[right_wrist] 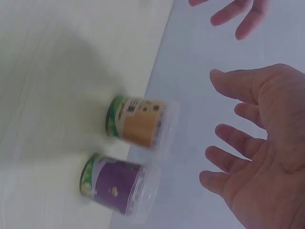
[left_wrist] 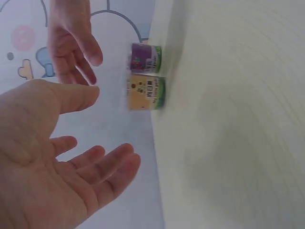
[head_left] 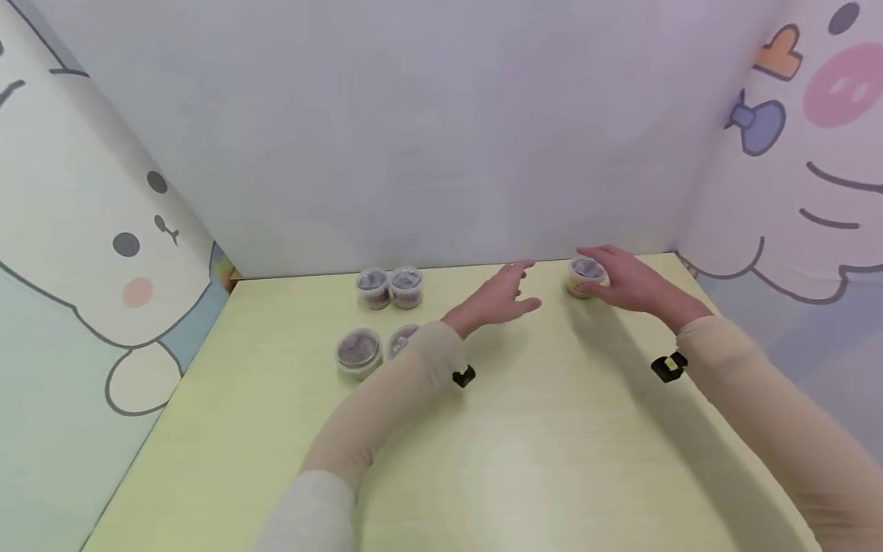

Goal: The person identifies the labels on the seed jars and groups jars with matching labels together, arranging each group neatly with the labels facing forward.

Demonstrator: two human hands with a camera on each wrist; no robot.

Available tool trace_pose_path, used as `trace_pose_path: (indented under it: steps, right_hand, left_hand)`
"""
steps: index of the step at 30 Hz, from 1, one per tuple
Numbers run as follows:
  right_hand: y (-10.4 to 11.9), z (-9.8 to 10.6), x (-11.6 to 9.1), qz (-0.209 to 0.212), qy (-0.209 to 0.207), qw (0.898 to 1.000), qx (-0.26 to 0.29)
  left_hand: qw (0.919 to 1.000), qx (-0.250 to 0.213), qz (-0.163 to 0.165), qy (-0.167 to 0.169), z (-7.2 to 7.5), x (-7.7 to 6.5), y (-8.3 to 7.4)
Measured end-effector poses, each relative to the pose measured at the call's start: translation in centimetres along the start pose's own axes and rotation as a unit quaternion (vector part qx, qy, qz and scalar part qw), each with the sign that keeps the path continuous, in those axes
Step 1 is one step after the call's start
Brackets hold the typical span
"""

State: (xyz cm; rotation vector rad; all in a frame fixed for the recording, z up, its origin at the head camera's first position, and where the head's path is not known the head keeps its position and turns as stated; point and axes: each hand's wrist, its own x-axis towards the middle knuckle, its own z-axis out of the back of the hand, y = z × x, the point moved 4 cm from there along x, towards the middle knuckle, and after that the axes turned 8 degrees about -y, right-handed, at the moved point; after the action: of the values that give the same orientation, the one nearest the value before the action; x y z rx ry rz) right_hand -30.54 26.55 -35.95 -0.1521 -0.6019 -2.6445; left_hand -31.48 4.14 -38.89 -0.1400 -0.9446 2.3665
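Note:
Side by side near the table's back edge stand two small lidded tubs, one with an orange label and one with a purple label. In the head view the orange-labelled tub shows, while the purple one is hidden behind my right hand. That right hand hovers by the tubs with loosely bent fingers, and the right wrist view shows a gap between it and them. My left hand hangs to the left of them, palm facing inward and fingers apart, holding nothing.
On the table's left part stand several more clear-lidded tubs: a back pair and a front pair, the latter partly covered by my left sleeve. A pale wall rises behind the table, with cartoon-printed panels at both sides.

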Motion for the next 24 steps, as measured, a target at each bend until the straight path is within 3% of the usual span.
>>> trace_pose_path:
  steps: [4,9,13,17,20,24]
  right_hand:
    - [-2.3,0.0,0.3,-0.021,0.012,0.999,-0.033]
    - [-4.1,-0.8,0.7,-0.046,0.04,0.996,-0.067]
    - [-4.8,-1.3,0.9,-0.081,0.057,0.993,-0.059]
    - [-5.5,-1.6,0.9,-0.093,0.062,0.992,-0.062]
    - [-5.9,-1.9,0.9,-0.102,0.062,0.991,-0.058]
    - [-6.2,-2.2,1.0,-0.109,0.054,0.991,-0.053]
  left_hand:
    - [0.9979,-0.057,0.013,-0.027,-2.7,3.4,0.6]
    - [0.9977,-0.041,0.021,-0.05,-5.4,6.0,0.2]
    - [0.9949,-0.043,0.059,-0.07,-7.2,6.7,-0.1]
    - [0.9867,-0.08,0.089,-0.11,-8.4,7.2,-0.7]
    - [0.9821,-0.106,0.084,-0.131,-9.0,7.5,-1.0]
    - [0.9796,-0.136,0.067,-0.132,-9.4,7.6,-1.1]
